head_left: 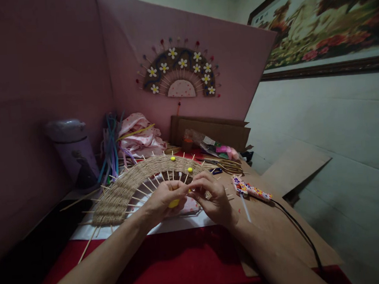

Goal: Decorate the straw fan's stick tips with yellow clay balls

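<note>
My left hand [169, 198] is closed around a yellow, clay-like lump [173, 203] that shows below its fingers. My right hand [213, 196] is pinched shut, its fingertips meeting those of the left; a tiny yellow bit [189, 190] shows between them. Both hands are over the front right part of a half-ring fan woven from brown twine [115, 199], with thin wooden sticks poking out along both edges. Two yellow discs [173, 159] sit on the fan's upper band. Part of its right side is hidden behind my right hand.
A flower-patterned glue gun [251, 189] lies on cardboard at right, its black cord trailing forward. Scissors [228, 166] and a plastic packet [212, 144] are behind. Pink cloth [140, 132], pipe cleaners [108, 143] and a purple cup [75, 154] stand left. A finished flowered fan [180, 71] hangs on the pink board.
</note>
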